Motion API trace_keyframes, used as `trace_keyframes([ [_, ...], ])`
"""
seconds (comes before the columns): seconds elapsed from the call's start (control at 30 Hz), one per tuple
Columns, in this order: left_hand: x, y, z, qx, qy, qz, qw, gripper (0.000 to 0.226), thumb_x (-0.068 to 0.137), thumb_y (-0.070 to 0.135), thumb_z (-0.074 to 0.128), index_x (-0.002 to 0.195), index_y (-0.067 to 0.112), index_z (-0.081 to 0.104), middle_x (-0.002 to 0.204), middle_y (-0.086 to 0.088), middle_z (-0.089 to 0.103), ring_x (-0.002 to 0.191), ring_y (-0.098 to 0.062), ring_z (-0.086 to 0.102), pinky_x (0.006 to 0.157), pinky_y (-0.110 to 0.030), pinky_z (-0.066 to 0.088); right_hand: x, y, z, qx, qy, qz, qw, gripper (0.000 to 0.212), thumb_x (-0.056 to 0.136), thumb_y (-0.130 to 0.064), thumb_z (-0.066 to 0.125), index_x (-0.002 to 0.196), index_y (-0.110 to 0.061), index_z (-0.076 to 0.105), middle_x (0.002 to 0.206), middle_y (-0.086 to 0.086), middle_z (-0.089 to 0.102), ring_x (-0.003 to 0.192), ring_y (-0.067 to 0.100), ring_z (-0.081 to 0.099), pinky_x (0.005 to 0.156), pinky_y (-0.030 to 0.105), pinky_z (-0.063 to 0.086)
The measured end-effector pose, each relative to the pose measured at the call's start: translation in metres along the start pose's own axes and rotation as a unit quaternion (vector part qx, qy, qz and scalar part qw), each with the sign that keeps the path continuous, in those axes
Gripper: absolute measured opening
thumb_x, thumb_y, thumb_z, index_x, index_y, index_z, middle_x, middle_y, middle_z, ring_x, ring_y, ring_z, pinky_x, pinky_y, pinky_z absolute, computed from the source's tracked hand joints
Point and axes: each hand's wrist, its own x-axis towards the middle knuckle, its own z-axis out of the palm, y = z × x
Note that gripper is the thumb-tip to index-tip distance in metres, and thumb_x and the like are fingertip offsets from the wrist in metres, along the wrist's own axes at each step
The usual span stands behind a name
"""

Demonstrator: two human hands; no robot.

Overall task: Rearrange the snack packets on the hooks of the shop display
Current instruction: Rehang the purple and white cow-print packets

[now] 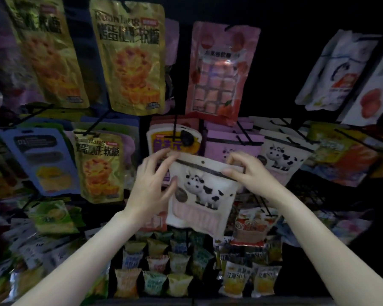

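A white snack packet with a cartoon cow (205, 195) is held up in front of the display, tilted slightly. My right hand (245, 171) pinches its top right corner. At the packet's top left edge my left hand (155, 180) touches it with spread fingers, the thumb lying on its front. Just behind, a black hook (175, 127) juts out over a white and orange packet (175, 141). More cow packets (281, 157) hang on the hook to the right, next to pink ones (232, 142).
Gold packets (131, 58) and a pink packet (221, 69) hang in the upper row. A blue packet (42, 160) and another gold one (100, 166) hang at the left. Small wrapped sweets (177, 263) fill the bins below. White packets (338, 71) hang at the upper right.
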Motion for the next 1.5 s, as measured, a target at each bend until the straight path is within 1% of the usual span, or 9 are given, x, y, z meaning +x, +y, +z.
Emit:
trace_keyframes([
  [0.17, 0.026, 0.045, 0.056, -0.040, -0.121, 0.059, 0.990, 0.048, 0.091, 0.043, 0.044, 0.134, 0.023, 0.042, 0.132, -0.001, 0.048, 0.119, -0.021, 0.044, 0.096, -0.035, 0.038, -0.055, 0.035, -0.029, 0.061, 0.042, 0.058, 0.996, 0.015, 0.088, -0.025, 0.060, 0.076, -0.023, 0.051, 0.089, 0.001, 0.061, 0.086, 0.004, 0.056, 0.074, 0.016, 0.040],
  [0.3, 0.058, 0.097, 0.094, -0.187, -0.195, -0.025, 0.963, 0.026, 0.093, 0.026, 0.055, 0.112, 0.012, 0.065, 0.104, 0.003, 0.067, 0.092, -0.004, 0.058, 0.073, -0.011, 0.044, -0.082, 0.066, -0.061, 0.062, 0.151, 0.109, 0.981, 0.010, 0.090, -0.015, 0.060, 0.082, -0.018, 0.056, 0.085, -0.007, 0.059, 0.082, -0.004, 0.056, 0.066, 0.009, 0.041],
  [0.37, 0.074, 0.122, 0.115, -0.220, -0.189, -0.060, 0.955, 0.024, 0.094, 0.024, 0.054, 0.108, 0.011, 0.067, 0.098, 0.006, 0.065, 0.091, -0.004, 0.059, 0.068, -0.008, 0.040, -0.090, 0.090, -0.072, 0.007, 0.198, 0.135, 0.971, 0.004, 0.091, -0.019, 0.059, 0.093, -0.017, 0.055, 0.093, -0.006, 0.056, 0.084, 0.001, 0.055, 0.063, 0.010, 0.042],
  [0.43, 0.089, 0.145, 0.137, -0.232, -0.166, -0.078, 0.955, 0.023, 0.095, 0.022, 0.052, 0.108, 0.009, 0.067, 0.100, 0.002, 0.066, 0.099, -0.012, 0.061, 0.069, -0.010, 0.038, -0.095, 0.114, -0.079, -0.072, 0.234, 0.169, 0.955, 0.020, 0.093, -0.023, 0.057, 0.110, -0.013, 0.052, 0.111, 0.003, 0.050, 0.092, 0.015, 0.055, 0.066, 0.014, 0.040],
  [0.53, 0.113, 0.171, 0.165, -0.215, -0.122, -0.114, 0.962, 0.026, 0.096, 0.015, 0.050, 0.114, 0.004, 0.064, 0.112, -0.008, 0.066, 0.106, -0.021, 0.059, 0.069, -0.013, 0.034, -0.100, 0.138, -0.087, -0.181, 0.266, 0.160, 0.933, 0.036, 0.090, -0.013, 0.060, 0.124, -0.009, 0.050, 0.125, 0.016, 0.039, 0.110, 0.029, 0.045, 0.087, 0.027, 0.041],
  [0.63, 0.136, 0.184, 0.183, -0.196, -0.098, -0.144, 0.965, 0.028, 0.097, 0.017, 0.047, 0.119, 0.006, 0.061, 0.118, -0.011, 0.064, 0.109, -0.024, 0.058, 0.073, -0.019, 0.036, -0.100, 0.157, -0.093, -0.200, 0.226, 0.129, 0.945, 0.038, 0.091, -0.013, 0.057, 0.128, -0.021, 0.053, 0.136, 0.016, 0.033, 0.120, 0.029, 0.027, 0.098, 0.044, 0.037],
  [0.97, 0.182, 0.192, 0.210, -0.129, -0.036, -0.200, 0.971, 0.030, 0.099, 0.017, 0.044, 0.122, 0.008, 0.060, 0.123, -0.011, 0.061, 0.113, -0.026, 0.056, 0.073, -0.020, 0.034, -0.073, 0.196, -0.108, -0.149, 0.180, 0.094, 0.968, 0.043, 0.093, -0.011, 0.051, 0.133, -0.027, 0.051, 0.153, 0.008, 0.017, 0.134, 0.028, 0.012, 0.106, 0.047, 0.030],
  [1.13, 0.189, 0.197, 0.216, -0.103, -0.074, -0.160, 0.979, 0.029, 0.097, 0.012, 0.046, 0.121, 0.006, 0.061, 0.119, -0.012, 0.064, 0.107, -0.024, 0.059, 0.073, -0.017, 0.034, -0.068, 0.205, -0.104, -0.152, 0.158, 0.070, 0.973, 0.046, 0.091, -0.009, 0.052, 0.135, -0.022, 0.050, 0.153, 0.012, 0.019, 0.136, 0.038, 0.016, 0.106, 0.050, 0.029],
  [1.5, 0.176, 0.190, 0.222, -0.109, -0.047, -0.192, 0.974, 0.029, 0.098, 0.015, 0.044, 0.121, 0.009, 0.060, 0.118, -0.011, 0.064, 0.108, -0.027, 0.058, 0.074, -0.025, 0.039, -0.065, 0.211, -0.110, -0.136, 0.059, 0.043, 0.988, 0.056, 0.094, -0.010, 0.048, 0.144, -0.028, 0.033, 0.157, -0.002, 0.005, 0.143, 0.025, 0.004, 0.113, 0.044, 0.018],
])
